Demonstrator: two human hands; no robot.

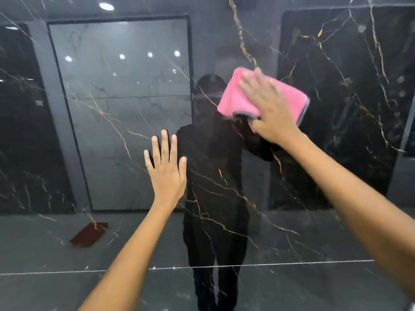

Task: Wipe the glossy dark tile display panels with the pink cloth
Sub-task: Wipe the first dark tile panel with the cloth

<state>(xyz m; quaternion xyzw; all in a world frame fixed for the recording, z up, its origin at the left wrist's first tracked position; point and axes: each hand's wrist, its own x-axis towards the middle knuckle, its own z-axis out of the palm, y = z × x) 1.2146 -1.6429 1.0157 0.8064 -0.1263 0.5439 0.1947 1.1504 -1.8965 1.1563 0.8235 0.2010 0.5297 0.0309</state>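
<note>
Left hand (166, 169) sits nearest, at about 7 o'clock from the cloth. Palm flat on the panel (224, 198), fingers straight and spread, holding nothing. I read that as a brace: it steadies me against the vertical face while the other arm works.

Right hand (269, 108) is further up at roughly 1 o'clock from the left. My fingers (258, 86) lie flat and spread across the pink cloth (238, 95), pressing it against the glossy dark tile. The thumb end is under the cloth's lower edge and I can't tell if it pinches there. Flat press spreads load over the folded pad, so more cloth face contacts the gloss. The hand is blurred, so likely mid-stroke.

Cloth is folded to a thick rectangle, grey trim showing at its lower and right edges.

Beyond, in the reflection: a dark figure at centre, a grey panel at 10 o'clock, ceiling lights, a reddish mat on the floor at 7 o'clock.

Risk: the bare left palm probably leaves prints on the gloss; that patch needs a pass.
</note>
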